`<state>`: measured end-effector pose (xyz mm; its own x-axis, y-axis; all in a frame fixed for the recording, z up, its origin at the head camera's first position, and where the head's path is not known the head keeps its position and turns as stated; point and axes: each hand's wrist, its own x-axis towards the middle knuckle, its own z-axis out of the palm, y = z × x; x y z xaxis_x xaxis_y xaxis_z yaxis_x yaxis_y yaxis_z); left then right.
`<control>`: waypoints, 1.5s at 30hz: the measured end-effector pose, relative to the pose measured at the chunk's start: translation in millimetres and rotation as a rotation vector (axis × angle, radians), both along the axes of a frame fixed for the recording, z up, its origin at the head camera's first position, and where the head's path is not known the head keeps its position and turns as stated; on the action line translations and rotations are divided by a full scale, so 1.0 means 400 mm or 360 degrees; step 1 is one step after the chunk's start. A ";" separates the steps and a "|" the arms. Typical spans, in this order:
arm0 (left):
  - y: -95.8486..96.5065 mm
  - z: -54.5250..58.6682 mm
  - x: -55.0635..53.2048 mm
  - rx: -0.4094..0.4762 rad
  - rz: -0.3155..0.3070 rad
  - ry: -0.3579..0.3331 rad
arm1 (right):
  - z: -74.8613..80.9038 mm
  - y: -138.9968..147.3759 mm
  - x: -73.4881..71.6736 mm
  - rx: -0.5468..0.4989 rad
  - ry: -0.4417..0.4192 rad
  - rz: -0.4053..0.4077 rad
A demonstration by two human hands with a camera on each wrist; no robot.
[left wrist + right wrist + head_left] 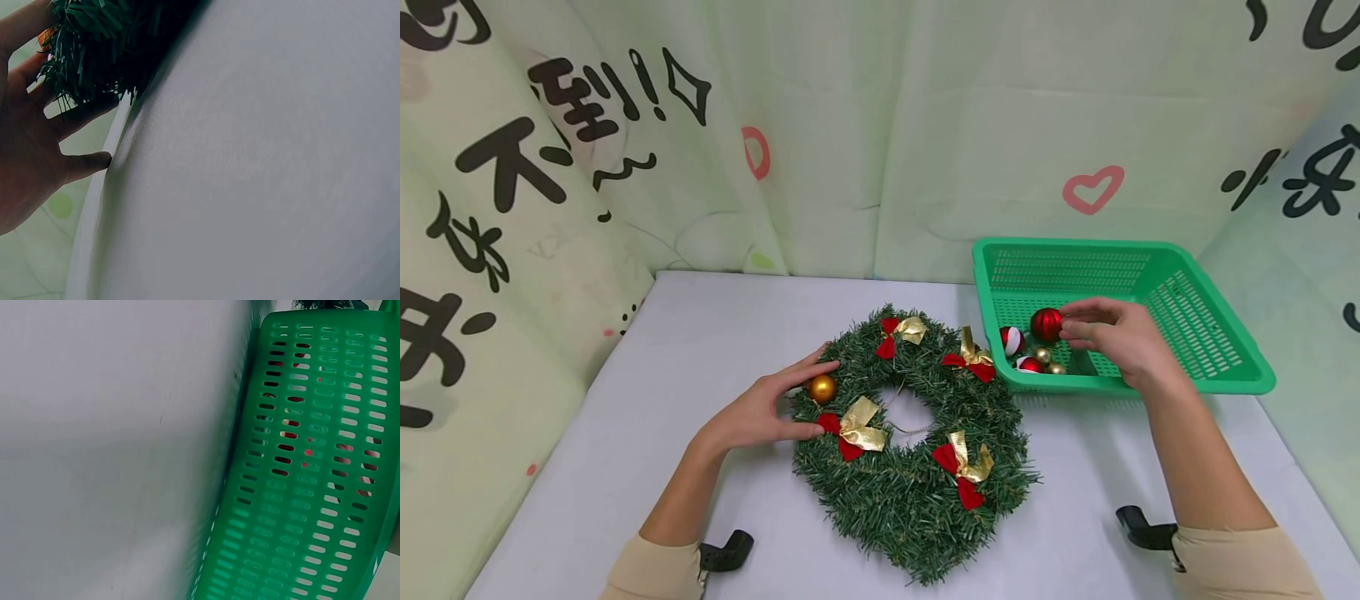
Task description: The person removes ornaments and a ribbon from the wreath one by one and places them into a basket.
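A green pine wreath (917,500) with red and gold bows and a gold bauble (822,389) lies on the white table. My left hand (772,407) rests against its left side with fingers spread around that bauble and the thumb by a bow. In the left wrist view, the fingers (81,119) reach out straight at the wreath's edge. Over the left part of a green basket (1150,385), my right hand (1112,333) pinches a shiny red bauble (1046,325) between thumb and fingertips. In the right wrist view the slotted basket wall (294,506) mostly hides that hand.
Red-and-white baubles (1012,340) and several small gold balls (1042,356) lie in the basket's front left corner. The basket stands at the table's back right, close to the wreath. A printed curtain (865,150) encloses the table (752,317) behind and at both sides.
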<state>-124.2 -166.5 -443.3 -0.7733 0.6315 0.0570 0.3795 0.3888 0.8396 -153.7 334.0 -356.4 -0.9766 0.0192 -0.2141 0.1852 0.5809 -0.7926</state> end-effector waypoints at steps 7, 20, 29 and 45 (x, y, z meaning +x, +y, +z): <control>-0.002 -0.001 0.000 0.0006 -0.0002 -0.0001 | 0.004 -0.011 0.001 -0.0046 0.0003 -0.0003; 0.000 0.003 0.001 -0.0002 -0.0006 0.0036 | 0.013 -0.043 0.006 -0.0183 0.0098 0.0063; 0.000 0.003 0.001 -0.0005 -0.0005 0.0046 | 0.026 -0.069 0.009 -0.0263 0.0122 0.0116; 0.000 0.003 0.001 -0.0005 -0.0003 0.0033 | 0.051 -0.125 0.020 -0.0436 0.0195 0.0206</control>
<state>-123.8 -166.4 -442.1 -0.7709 0.6330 0.0709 0.3973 0.3908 0.8303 -145.7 284.1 -335.8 -0.9860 -0.1491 -0.0750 0.0173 0.3554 -0.9346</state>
